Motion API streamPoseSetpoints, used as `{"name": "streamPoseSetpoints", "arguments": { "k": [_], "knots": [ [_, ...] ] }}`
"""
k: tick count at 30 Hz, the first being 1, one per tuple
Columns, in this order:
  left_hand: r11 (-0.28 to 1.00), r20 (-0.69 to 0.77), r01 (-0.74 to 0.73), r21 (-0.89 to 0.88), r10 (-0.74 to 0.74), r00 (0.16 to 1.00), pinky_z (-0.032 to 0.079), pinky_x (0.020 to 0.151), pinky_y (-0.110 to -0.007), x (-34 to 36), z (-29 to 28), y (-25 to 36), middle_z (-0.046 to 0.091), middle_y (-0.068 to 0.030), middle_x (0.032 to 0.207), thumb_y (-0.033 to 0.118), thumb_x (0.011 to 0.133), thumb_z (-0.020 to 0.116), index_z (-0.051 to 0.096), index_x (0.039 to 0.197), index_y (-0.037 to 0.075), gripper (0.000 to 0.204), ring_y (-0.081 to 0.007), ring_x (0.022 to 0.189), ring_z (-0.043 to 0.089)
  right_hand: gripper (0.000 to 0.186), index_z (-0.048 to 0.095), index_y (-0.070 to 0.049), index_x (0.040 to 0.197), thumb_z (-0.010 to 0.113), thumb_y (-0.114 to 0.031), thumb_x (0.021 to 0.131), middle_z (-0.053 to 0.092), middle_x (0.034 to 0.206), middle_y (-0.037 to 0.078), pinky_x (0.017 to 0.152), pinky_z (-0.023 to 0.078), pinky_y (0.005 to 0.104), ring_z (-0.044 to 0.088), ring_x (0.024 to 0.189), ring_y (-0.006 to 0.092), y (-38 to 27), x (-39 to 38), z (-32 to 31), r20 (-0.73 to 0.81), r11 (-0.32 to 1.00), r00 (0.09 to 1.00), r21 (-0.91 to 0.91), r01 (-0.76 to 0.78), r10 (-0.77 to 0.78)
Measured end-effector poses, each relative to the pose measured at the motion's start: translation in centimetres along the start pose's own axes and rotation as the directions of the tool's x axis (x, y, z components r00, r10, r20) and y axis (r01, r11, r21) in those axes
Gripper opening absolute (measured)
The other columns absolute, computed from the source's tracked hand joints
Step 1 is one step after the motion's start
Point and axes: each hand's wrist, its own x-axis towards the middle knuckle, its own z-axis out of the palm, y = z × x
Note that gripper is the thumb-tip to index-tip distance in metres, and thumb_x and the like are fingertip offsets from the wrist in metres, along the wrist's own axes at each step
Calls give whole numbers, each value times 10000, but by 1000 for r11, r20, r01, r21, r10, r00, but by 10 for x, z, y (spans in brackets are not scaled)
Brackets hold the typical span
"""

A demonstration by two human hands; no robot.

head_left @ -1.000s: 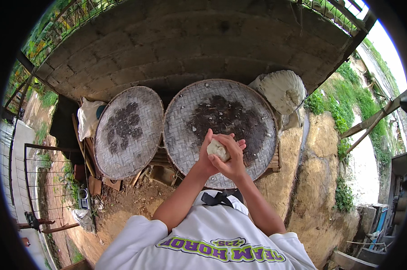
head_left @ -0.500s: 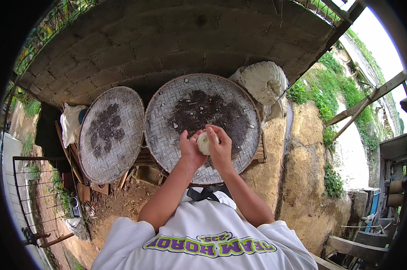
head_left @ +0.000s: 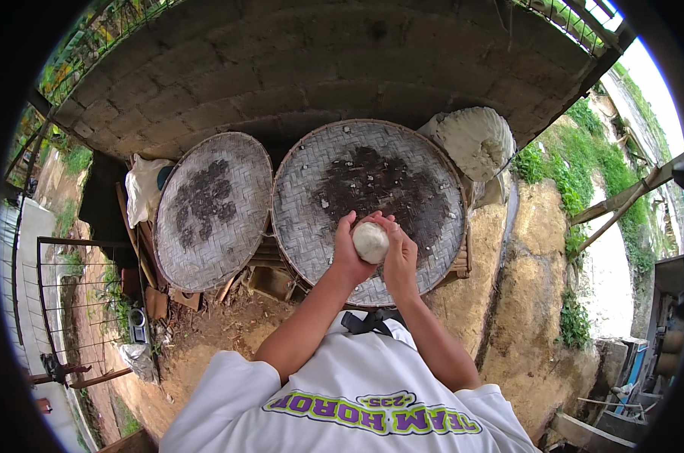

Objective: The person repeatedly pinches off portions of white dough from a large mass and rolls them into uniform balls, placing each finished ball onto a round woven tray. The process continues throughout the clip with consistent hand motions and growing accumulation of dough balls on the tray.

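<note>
- Fingers [head_left: 388, 220], both hands: curled to a loose cup, tips meeting or nearly so towards 12 o'clock; I read them as closed about one pale ball [head_left: 370, 242].
- Ball, single: whitish, rounded, smooth-looking on its upper face, held over the 6 o'clock part of the larger tray; its underside is hidden from my feed.
- Left hand [head_left: 349, 252]: at the ball's 9 o'clock, thumb raised, fingers passing behind.
- Right hand [head_left: 401, 262]: at the ball's 3 o'clock, wrapped along that flank. Exact pressure: I cannot tell from here.
- Handling note: I judge the step to be rounding. I would cup rather than pinch, press lightly and evenly, turn the ball often so no seam or flat forms, and stay low over the tray.
- Larger woven tray [head_left: 300, 192], round: beneath the hands, dark patch at centre, pale crumbs scattered.
- Smaller woven tray [head_left: 187, 260]: at the larger one's 9 o'clock, tilted, dark-patched.
- White sack [head_left: 474, 136], bulging: at the larger tray's 2 o'clock.
- Block wall [head_left: 281, 83]: across 12 o'clock.
- White shirt [head_left: 349, 377], the wearer's: at 6 o'clock.
</note>
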Motion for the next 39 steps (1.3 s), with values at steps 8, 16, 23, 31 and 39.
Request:
{"name": "streamPoseSetpoints", "arguments": {
  "k": [8,16,23,31,39],
  "knots": [
    [999,-171,-45,-5,44,984,463,1114,-506,7,0,-4,648,-141,1300,540,1077,310,580,1320,100,571,-327,1250,609,361,689,35,1190,584,-294,1083,702,1097,64,874,528,296,655,951,135,0,-11,4,-18,978,983,105,-182,185],
    [966,158,29,256,-71,985,525,1050,-459,0,1,2,659,-102,1253,582,1084,325,588,1287,104,582,-259,1171,658,315,672,24,1228,584,-233,1068,684,1147,94,882,523,311,647,1005,150,-6,1,1,185,895,940,-299,333,-287],
    [982,-30,-130,136,136,990,495,1066,-504,1,12,-16,672,-108,1247,566,1066,361,592,1273,95,564,-299,1178,648,308,640,8,1247,571,-238,1076,664,1199,113,996,484,322,613,1137,169,6,-5,2,-29,980,980,-39,196,-197],
    [948,-160,-174,267,222,962,526,1012,-498,12,1,-7,676,-118,1178,539,1073,349,602,1211,79,543,-303,1118,668,315,673,16,1184,656,-253,1021,693,1063,107,918,503,302,648,1009,173,20,-7,3,-78,989,991,109,-102,111],
    [964,111,27,264,-59,992,549,1006,-453,4,-10,8,679,-98,1213,456,1086,379,617,1239,77,473,-285,1117,678,266,714,11,1149,646,-215,1025,699,1087,103,882,505,274,637,1004,128,11,-10,3,88,913,944,-239,331,-319]
  ]
}}
